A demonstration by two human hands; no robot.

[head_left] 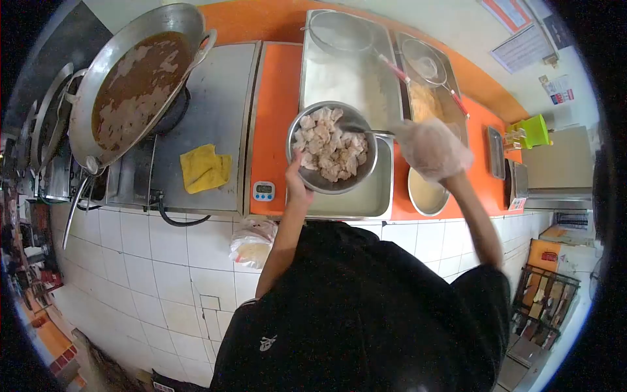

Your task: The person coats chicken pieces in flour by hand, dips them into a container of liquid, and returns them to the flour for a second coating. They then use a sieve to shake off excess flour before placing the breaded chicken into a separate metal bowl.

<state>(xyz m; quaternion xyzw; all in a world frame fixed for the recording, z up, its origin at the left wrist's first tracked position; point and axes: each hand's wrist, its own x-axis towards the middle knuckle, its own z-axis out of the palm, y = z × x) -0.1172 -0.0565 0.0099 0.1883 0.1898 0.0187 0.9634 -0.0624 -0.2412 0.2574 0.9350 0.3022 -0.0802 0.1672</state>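
Note:
A steel mixing bowl (pixel 294 166) full of pale, coated meat chunks (pixel 332 147) is over the front of a large rectangular tray. My left hand (pixel 298 181) grips the bowl's near left rim, thumb over the edge. In a clear plastic glove, my right hand (pixel 434 150) is closed at the right of the bowl, smeared by motion. A metal spoon (pixel 382 132) runs from that hand into the bowl, its head partly among the chunks. Below the gloved hand stands a round basin (pixel 426 198) of pale yellowish liquid.
At the left, a big wok (pixel 186 23) of brown oil sits on the stove. A yellow cloth (pixel 205 168) and a timer (pixel 264 191) lie nearby. Behind the bowl is a tray of white flour (pixel 326 81) with a strainer (pixel 339 31); another strainer (pixel 424 62) rests on a second tray.

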